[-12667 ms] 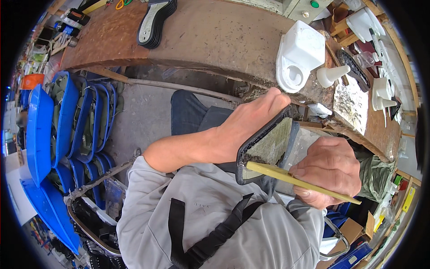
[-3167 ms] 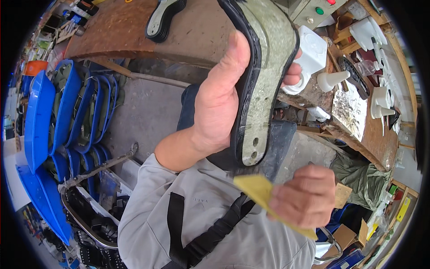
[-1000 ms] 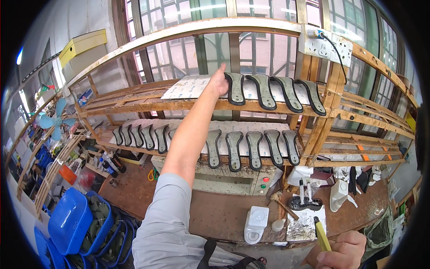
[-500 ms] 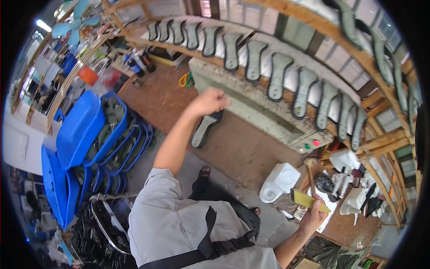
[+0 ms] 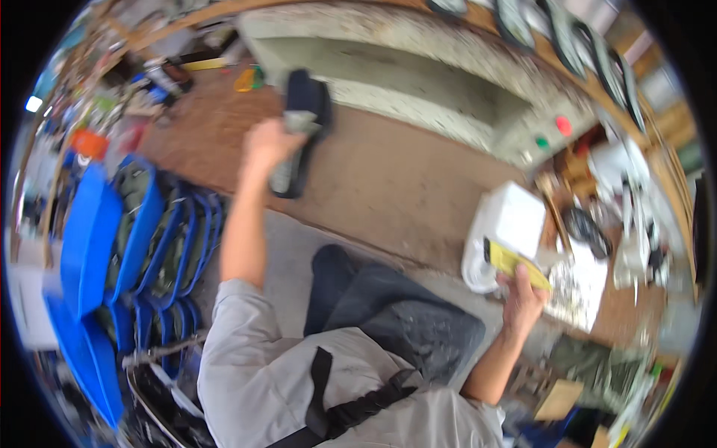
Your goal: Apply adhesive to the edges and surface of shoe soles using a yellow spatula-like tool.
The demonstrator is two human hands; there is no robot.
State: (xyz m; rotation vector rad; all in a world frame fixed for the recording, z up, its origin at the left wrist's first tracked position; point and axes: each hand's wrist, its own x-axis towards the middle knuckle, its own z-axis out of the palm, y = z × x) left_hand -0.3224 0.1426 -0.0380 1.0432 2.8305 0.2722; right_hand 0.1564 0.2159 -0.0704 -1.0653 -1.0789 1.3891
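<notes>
My left hand [image 5: 270, 148] is closed round the middle of a sole-shaped piece [image 5: 320, 104], dark at one end and grey-green at the other. It is held over the near left part of the brown bench [image 5: 403, 179], and motion blurs it. At the right, my right hand [image 5: 524, 300] grips a flat brush [image 5: 514, 263] by its yellow handle, its dark end pointing left. The brush is in front of a white plastic container [image 5: 517, 216] on the bench.
A long pale box [image 5: 448, 82] with a recess and red and green buttons runs along the bench's back. Similar soles [image 5: 514, 22] line a rack above. Blue tubs [image 5: 88, 239] of grey-green pieces stand at left. A dark brush-like object [image 5: 586, 231] lies at right.
My left hand has moved left and nearer, and now holds the sole piece that lay on the bench below it. The view has shifted downward. My right hand still holds the brush.
</notes>
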